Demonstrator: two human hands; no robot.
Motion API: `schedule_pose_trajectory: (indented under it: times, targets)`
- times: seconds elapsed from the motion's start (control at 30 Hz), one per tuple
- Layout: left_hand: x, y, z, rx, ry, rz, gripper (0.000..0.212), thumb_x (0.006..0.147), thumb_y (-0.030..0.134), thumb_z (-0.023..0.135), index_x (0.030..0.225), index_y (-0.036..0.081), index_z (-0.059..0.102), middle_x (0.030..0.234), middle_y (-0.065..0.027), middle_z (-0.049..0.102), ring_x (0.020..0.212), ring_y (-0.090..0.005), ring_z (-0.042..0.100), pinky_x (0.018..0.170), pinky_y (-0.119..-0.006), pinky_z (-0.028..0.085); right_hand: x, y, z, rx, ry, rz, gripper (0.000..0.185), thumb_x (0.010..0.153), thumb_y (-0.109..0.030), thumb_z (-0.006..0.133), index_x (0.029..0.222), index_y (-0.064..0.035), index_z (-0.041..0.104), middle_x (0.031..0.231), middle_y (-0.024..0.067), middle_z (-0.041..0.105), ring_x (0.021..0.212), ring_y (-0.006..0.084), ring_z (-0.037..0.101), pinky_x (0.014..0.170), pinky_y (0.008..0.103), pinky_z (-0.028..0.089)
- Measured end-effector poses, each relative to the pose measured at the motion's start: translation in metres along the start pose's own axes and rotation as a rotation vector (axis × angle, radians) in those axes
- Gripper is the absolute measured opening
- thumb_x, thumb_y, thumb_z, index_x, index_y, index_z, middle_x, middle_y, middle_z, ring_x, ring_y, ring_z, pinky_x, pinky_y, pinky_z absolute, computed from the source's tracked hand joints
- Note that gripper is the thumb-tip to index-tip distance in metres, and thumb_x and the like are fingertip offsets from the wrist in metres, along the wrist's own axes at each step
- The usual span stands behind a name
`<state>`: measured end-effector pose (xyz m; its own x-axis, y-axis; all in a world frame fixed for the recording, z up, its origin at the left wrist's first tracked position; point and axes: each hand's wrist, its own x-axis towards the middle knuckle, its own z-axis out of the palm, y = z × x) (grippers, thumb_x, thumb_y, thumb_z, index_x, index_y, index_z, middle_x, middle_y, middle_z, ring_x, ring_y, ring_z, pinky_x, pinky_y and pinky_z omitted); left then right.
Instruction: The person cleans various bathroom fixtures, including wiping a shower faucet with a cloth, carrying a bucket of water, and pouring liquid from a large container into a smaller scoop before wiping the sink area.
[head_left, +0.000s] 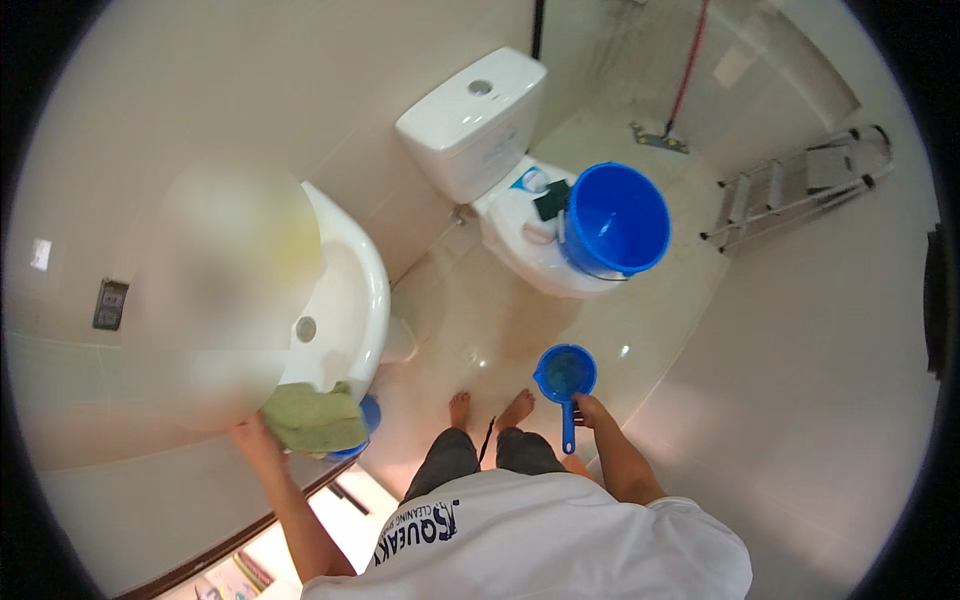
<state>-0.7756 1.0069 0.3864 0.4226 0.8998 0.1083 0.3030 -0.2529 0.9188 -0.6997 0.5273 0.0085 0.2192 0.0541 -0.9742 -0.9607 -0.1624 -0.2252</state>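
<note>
My right hand (591, 412) grips a blue plastic water dipper (568, 427) where its handle meets the bowl. Greenish liquid shows inside the bowl. At the left, my left hand (256, 442) is against the edge of a folded green cloth (319, 420) by the near end of the white washbasin (369, 292). A round blur covers part of the basin and reaches the fingertips, so I cannot tell whether the hand holds the cloth. Partly hidden beneath the cloth is a blue container (370, 414).
A blue bucket (619, 221) stands on the closed lid of the toilet (469, 120), beside a dark green scouring pad (553, 199). A flat mop (660, 139) with a red pole and an aluminium stepladder (772, 195) are farther back. The tiled floor (465, 315) looks shiny.
</note>
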Motion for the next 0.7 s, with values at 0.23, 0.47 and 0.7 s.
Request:
schedule_pose_trajectory:
  times: [0.23,0.47,0.7]
  targets:
    - [-0.005,-0.107,0.054,0.223,-0.064,0.161,0.031,0.079,0.017,0.056,0.100,-0.001,0.042,0.091,-0.0126,0.049,0.084,-0.0218,0.047,0.078,-0.031,0.038,0.093,-0.041,0.052,-0.292,-0.203,0.127,0.034,0.082,-0.034,0.042,0.093,-0.0027,0.050,0.084,0.0140,0.055,0.070,0.0257,0.056,0.068,0.0416,0.046]
    - [-0.012,-0.095,0.083,0.772,-0.484,0.411,0.067,0.047,0.019,0.079,0.098,0.000,0.040,0.088,-0.0142,0.041,0.081,-0.0287,0.042,0.072,-0.038,0.035,0.255,-0.055,0.122,-0.455,-0.100,0.037,0.034,0.081,-0.032,0.045,0.090,-0.0001,0.053,0.078,0.0124,0.056,0.066,0.0244,0.056,0.059,0.0393,0.047]
    - [-0.006,-0.130,0.101,0.500,-0.538,0.124,0.062,0.059,0.028,0.072,0.103,0.002,0.038,0.090,-0.0083,0.045,0.087,-0.0216,0.045,0.077,-0.035,0.038,0.425,-0.046,0.205,-0.350,0.142,-0.191,0.032,0.080,-0.031,0.050,0.084,-0.0003,0.056,0.067,0.0107,0.054,0.056,0.0208,0.052,0.045,0.0364,0.042]
